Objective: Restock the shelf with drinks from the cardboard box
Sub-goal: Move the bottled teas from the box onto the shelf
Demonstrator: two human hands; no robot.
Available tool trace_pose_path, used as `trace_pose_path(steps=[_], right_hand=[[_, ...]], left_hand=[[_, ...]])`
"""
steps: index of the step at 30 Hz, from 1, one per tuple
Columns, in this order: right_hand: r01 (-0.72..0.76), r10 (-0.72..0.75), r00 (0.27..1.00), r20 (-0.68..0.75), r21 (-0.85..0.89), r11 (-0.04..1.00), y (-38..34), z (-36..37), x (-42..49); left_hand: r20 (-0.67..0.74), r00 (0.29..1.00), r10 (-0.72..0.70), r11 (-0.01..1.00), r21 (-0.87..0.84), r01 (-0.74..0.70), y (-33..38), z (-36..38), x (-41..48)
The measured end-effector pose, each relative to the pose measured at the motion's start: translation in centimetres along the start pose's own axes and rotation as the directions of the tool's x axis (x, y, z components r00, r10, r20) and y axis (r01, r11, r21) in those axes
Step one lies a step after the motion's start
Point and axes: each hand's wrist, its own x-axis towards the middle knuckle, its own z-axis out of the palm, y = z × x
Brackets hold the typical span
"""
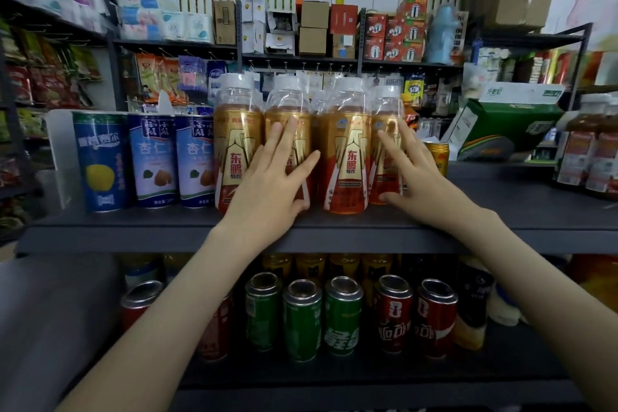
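Note:
Several gold-and-red drink bottles point(346, 157) with clear caps stand in a row at the front of the dark upper shelf point(501, 227). My left hand point(272, 174) lies flat with straight fingers against the second bottle point(302, 134) from the left. My right hand point(413, 165) presses with spread fingers on the rightmost bottle point(384, 130). Neither hand wraps around a bottle. The cardboard box is not in view.
Blue and white cans point(153, 160) stand left of the bottles. A gold can point(437, 157) sits behind my right hand. The lower shelf holds green cans point(302, 319) and red cans point(434, 318). A green carton point(501, 124) lies at the right.

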Motion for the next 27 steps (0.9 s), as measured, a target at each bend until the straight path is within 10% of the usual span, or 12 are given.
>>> trace_pose_path(steps=[10, 18, 22, 27], right_hand=[[0.081, -0.045, 0.971, -0.234, 0.146, 0.986, -7.7, 1.0, -5.5], [0.423, -0.415, 0.903, -0.114, 0.413, 0.807, -20.1, 9.0, -15.2], [0.433, -0.56, 0.827, 0.053, 0.575, 0.694, -27.6, 15.8, -20.9], [0.387, -0.74, 0.64, 0.208, 0.745, 0.543, -38.9, 21.3, -26.6]], left_hand=[[-0.176, 0.982, -0.072, 0.989, -0.14, 0.048, 1.3, -1.0, -7.6], [0.022, 0.913, -0.408, 0.907, -0.107, 0.408, 3.9, -2.8, -25.7], [0.322, 0.747, -0.582, 0.803, 0.08, 0.591, 5.1, -4.6, -39.2], [0.488, 0.369, -0.791, 0.566, 0.356, 0.743, 6.5, -9.7, -55.0]])
